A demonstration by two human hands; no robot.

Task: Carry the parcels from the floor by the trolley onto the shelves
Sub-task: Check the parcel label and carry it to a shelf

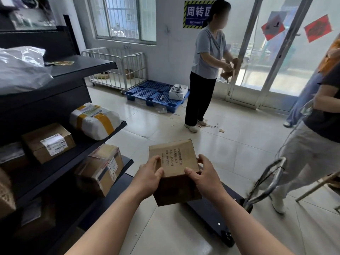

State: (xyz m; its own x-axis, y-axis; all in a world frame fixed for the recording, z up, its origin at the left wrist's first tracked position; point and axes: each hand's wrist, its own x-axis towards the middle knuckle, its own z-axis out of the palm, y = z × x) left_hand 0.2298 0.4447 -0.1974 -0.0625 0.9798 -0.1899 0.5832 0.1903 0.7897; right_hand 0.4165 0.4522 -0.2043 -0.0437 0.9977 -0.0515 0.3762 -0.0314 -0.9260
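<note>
A brown cardboard parcel (174, 159) with printed text on its top face is held in front of me, above the floor. My left hand (149, 176) grips its left side and my right hand (203, 174) grips its right side. The black shelves (103, 61) stand to my left, holding a white wrapped parcel with yellow tape (94, 121), a labelled carton (48, 142) and a taped carton (101, 168). The trolley (217, 214), with a dark deck and metal handle, lies low at my right, just below the held parcel.
A person in a blue shirt (207, 70) stands ahead by the glass doors. Another person (312, 140) stands close at the right beside the trolley handle. A blue pallet (156, 94) and a wire cage (117, 67) sit by the far wall. Cardboard scraps litter the tiled floor.
</note>
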